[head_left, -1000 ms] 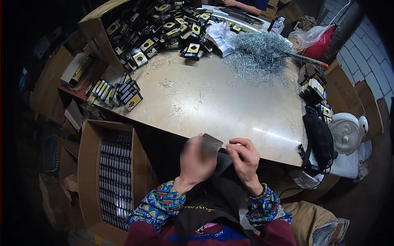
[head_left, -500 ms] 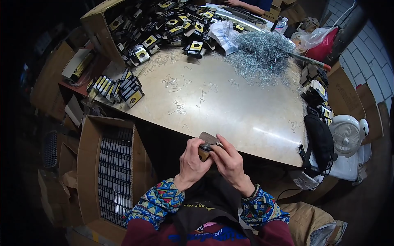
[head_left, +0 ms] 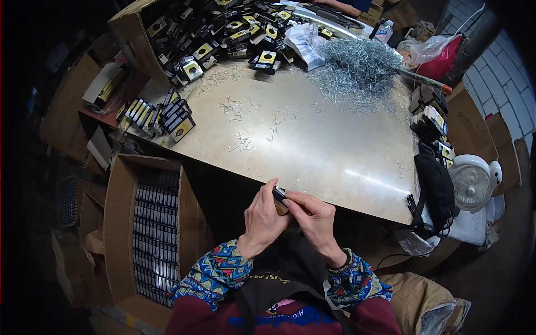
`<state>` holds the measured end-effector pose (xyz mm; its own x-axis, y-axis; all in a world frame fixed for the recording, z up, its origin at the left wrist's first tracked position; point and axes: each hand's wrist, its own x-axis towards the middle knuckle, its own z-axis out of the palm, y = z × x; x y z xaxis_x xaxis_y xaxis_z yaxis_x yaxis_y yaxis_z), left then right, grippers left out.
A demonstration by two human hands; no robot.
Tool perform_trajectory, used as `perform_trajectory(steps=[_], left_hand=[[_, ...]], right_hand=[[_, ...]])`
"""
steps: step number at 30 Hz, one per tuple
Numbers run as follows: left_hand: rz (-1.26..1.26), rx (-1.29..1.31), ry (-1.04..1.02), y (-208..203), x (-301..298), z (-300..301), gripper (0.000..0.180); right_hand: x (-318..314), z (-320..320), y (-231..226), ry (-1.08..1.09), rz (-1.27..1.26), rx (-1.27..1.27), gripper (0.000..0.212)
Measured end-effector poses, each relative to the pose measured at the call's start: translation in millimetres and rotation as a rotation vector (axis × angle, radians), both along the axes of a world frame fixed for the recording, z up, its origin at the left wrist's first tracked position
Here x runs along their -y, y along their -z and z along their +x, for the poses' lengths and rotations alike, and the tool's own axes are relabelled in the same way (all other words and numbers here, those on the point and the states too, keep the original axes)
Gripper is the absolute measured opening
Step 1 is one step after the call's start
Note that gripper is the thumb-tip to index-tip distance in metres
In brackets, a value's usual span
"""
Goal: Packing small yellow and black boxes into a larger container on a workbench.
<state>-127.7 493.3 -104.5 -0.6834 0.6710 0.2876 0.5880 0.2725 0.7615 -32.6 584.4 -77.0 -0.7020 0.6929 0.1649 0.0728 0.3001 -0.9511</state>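
Between my hands, just off the table's near edge, is a small black and yellow cardboard box [head_left: 280,194]. My left hand [head_left: 263,215] is wrapped round its left side. The thumb and fingers of my right hand [head_left: 314,215] press on its right end. Fingers hide much of the box, so its contents do not show. Beyond it lies the metal-topped table [head_left: 335,162], with loose bent wire pieces [head_left: 243,142] scattered on it.
A heap of similar boxes [head_left: 234,39] spills from a tipped carton at the back. Right of it lies a pile of wire pieces [head_left: 360,67]. Stacked boxes [head_left: 177,120] stand at the table's left corner. An open carton [head_left: 125,223] holds packed rows. A white fan [head_left: 470,184] is right.
The flap that stood up from the box is now folded down, and a narrow black end shows. My right fingers have shifted onto that end.
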Motion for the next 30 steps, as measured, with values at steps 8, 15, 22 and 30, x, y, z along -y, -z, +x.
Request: perform_trajectory(steps=[8,15,22,30], left_hand=[[0.049,-0.067,0.05,7.7,-0.3,0.5,0.053],[-0.028,0.092,0.031,6.8,-4.2,-2.1,0.039],[0.042,-0.081,0.266,-12.3,-7.1,-11.2,0.079],[0.001,-0.076,0.18,-14.7,-40.4,-67.3,0.05]], right_hand=[[3.3,-1.4,10.8,0.08,-0.012,-0.089,0.014],[4.2,0.3,9.5,-0.017,0.544,-0.126,0.02],[-62.0,28.3,5.9,0.335,0.822,-0.056,0.028],[-68.4,-31.3,26.4,0.045,0.209,-0.085,0.031]])
